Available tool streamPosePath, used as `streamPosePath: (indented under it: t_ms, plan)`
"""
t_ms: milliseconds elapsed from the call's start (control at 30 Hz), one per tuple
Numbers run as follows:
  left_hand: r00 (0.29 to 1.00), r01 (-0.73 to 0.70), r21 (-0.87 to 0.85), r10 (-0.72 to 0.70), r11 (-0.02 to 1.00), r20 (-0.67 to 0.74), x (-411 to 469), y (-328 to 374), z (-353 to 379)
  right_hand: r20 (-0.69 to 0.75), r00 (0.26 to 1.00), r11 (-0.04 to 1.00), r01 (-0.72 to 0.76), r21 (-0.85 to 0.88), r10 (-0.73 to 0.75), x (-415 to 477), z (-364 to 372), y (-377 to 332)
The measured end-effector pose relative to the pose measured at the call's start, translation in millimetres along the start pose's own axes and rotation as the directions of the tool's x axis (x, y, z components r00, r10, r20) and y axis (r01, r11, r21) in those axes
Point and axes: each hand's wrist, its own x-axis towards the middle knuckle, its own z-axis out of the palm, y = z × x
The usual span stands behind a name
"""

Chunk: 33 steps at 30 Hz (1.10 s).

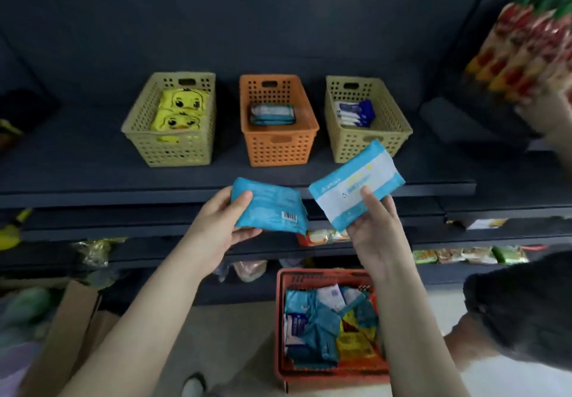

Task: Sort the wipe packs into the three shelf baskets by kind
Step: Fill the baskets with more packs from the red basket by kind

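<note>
Three baskets stand in a row on the dark shelf. The left beige basket (173,152) holds yellow duck packs (179,112). The orange basket (278,149) holds teal packs (272,114). The right beige basket (393,124) holds white-and-blue packs (356,113). My left hand (223,220) grips a teal pack (272,208), barcode side up, just below the shelf's front edge. My right hand (374,226) holds another teal-and-white pack (349,180), label side up, in front of the right basket.
A red shopping basket (280,319) on the floor below holds several mixed wipe packs (322,325). Lower shelves carry snack packets (470,256). Red-and-yellow packages (526,50) hang at the right. A cardboard box (68,328) sits at lower left; dark hair (526,310) is at lower right.
</note>
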Motion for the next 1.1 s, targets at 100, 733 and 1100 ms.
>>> streamPosePath:
  t_ms: [100, 733, 1100]
  plan:
    - [0.998, -0.015, -0.044, 0.018, 0.999, 0.061, 8.2, 31.0, -36.9, -0.123, 0.992, 1.000, 0.009, -0.024, -0.011, 5.5, 42.6, 18.5]
    - [0.993, -0.077, -0.024, 0.078, 0.997, 0.090, 123.9, 141.0, -126.4, -0.281, 0.955, 0.995, 0.079, -0.068, -0.095, 97.0, 173.5, 56.6]
    - [0.996, -0.087, -0.029, 0.087, 0.996, -0.013, 265.2, 166.2, -79.4, -0.432, 0.900, 0.986, -0.115, -0.117, 0.054, 285.0, 171.0, 29.6]
